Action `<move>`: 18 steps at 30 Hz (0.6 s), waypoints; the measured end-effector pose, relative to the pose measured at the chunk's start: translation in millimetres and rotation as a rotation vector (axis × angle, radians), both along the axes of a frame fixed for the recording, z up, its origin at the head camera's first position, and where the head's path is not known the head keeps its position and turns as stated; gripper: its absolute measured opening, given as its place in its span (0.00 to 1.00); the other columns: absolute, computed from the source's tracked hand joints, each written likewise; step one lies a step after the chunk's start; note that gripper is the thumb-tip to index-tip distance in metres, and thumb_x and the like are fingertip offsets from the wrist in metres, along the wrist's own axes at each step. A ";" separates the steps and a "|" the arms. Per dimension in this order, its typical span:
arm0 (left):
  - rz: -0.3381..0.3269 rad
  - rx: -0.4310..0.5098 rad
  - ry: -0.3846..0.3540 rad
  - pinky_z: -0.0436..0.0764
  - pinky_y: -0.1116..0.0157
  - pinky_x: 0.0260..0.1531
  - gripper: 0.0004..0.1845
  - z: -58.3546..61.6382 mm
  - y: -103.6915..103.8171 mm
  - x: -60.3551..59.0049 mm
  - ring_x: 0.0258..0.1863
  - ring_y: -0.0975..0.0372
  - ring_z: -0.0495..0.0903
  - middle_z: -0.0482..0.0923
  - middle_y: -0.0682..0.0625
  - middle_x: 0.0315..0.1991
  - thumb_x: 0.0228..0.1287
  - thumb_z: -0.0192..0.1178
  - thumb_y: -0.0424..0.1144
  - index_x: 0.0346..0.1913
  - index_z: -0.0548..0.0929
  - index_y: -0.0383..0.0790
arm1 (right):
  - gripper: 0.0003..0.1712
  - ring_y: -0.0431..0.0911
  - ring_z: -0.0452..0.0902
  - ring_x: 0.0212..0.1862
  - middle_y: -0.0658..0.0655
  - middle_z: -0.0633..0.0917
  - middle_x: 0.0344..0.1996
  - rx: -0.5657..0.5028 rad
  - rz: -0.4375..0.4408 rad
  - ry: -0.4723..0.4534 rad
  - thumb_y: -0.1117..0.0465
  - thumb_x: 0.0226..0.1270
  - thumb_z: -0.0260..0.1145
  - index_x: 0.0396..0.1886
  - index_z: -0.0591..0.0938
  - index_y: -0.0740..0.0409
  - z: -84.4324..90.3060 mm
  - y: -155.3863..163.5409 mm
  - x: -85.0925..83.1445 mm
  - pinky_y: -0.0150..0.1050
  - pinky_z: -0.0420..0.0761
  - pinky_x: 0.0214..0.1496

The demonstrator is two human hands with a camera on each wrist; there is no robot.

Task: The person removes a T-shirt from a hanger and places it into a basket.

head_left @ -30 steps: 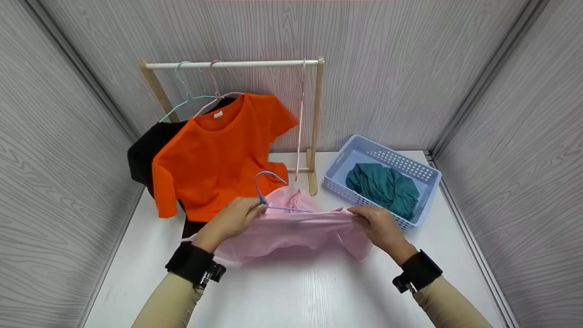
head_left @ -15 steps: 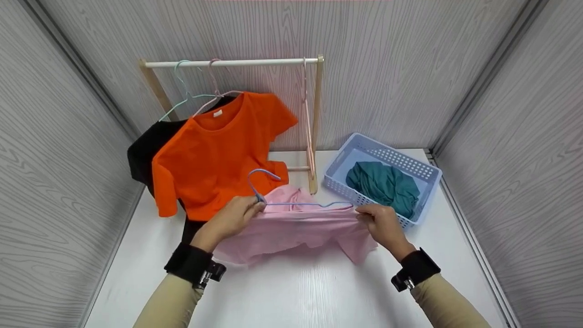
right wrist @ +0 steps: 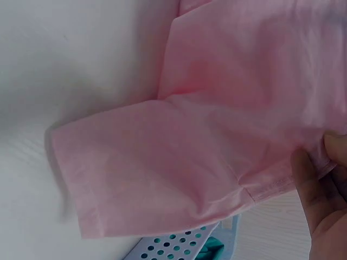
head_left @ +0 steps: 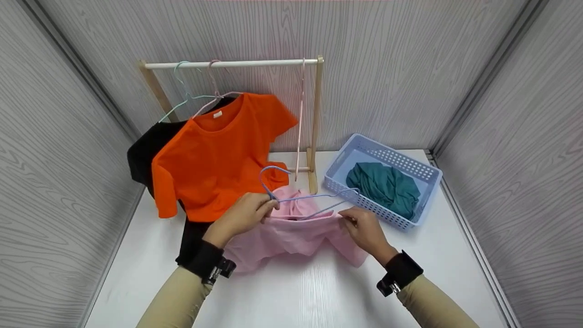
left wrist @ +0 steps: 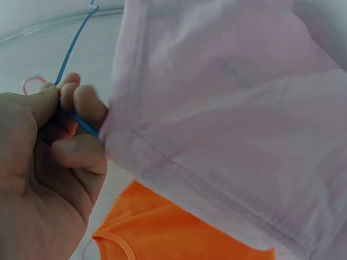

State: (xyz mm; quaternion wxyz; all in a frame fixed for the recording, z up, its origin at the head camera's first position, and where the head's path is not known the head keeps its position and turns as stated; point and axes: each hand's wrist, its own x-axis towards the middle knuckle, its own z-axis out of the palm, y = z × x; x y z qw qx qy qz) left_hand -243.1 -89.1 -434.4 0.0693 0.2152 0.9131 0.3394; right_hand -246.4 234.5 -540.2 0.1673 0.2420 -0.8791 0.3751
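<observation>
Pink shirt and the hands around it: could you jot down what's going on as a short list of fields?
Left hand: pinches the blue hanger at its neck
Right hand: pinches the pink shirt by its edge
Pink shirt: bunched on the white table
Rack: orange shirt and black shirt hanging
Basket: holds a teal garment

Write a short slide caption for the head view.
Left hand pinches blue hanger; right hand grips pink shirt.
</observation>
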 end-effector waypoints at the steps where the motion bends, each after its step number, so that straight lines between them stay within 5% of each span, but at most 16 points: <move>1: 0.001 -0.003 -0.014 0.75 0.68 0.30 0.12 1.9 3.9 -0.8 0.23 0.65 0.77 0.78 0.53 0.22 0.73 0.54 0.43 0.33 0.83 0.44 | 0.07 0.40 0.79 0.30 0.55 0.88 0.30 -0.010 0.003 -0.002 0.73 0.58 0.68 0.36 0.88 0.61 0.0 -4.2 -0.2 0.35 0.81 0.33; 9: -0.026 -0.053 -0.006 0.81 0.62 0.39 0.14 11.3 33.9 -13.4 0.27 0.63 0.84 0.85 0.48 0.28 0.74 0.53 0.45 0.35 0.86 0.43 | 0.07 0.41 0.83 0.36 0.52 0.88 0.34 0.006 0.059 -0.202 0.69 0.64 0.64 0.37 0.86 0.56 -2.4 -42.3 -0.8 0.39 0.83 0.42; 18: -0.037 -0.059 -0.004 0.81 0.67 0.32 0.15 14.3 62.4 -26.6 0.26 0.63 0.85 0.86 0.47 0.30 0.74 0.52 0.44 0.37 0.85 0.41 | 0.12 0.45 0.84 0.46 0.57 0.88 0.43 0.054 0.262 -0.239 0.70 0.63 0.60 0.45 0.84 0.61 -5.4 -86.9 5.5 0.41 0.83 0.51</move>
